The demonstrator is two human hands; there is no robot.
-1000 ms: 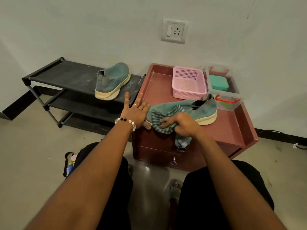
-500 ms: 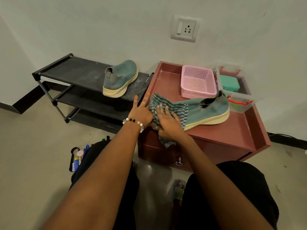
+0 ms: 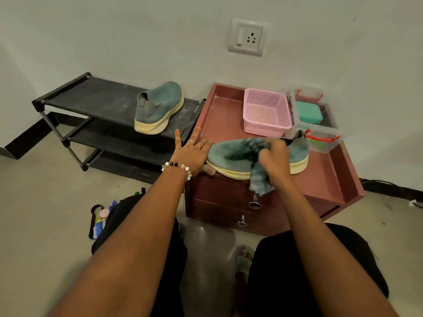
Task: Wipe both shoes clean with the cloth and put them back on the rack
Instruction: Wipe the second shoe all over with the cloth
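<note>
A teal knit shoe [image 3: 225, 154] with a cream sole lies on the red-brown drawer cabinet [image 3: 320, 175], its toe at the front left edge. My right hand [image 3: 274, 160] is shut on a striped grey-blue cloth [image 3: 258, 181] and presses it on the middle of that shoe; the cloth's tail hangs over the cabinet front. My left hand [image 3: 191, 152], fingers spread, braces the shoe's toe, thumb under the sole. The second teal shoe [image 3: 159, 106] stands on the top shelf of the black rack [image 3: 91, 97] at left.
A pink basket [image 3: 265, 110] and a clear box [image 3: 320, 120] with a teal item sit at the cabinet's back. A wall socket [image 3: 248, 37] is above. A pouch with pens [image 3: 100, 220] lies on the floor by my left knee.
My right hand has swept the cloth rightward from the shoe's toe to its middle, uncovering the toe. The left hand stays at the toe. The camera view shifted slightly.
</note>
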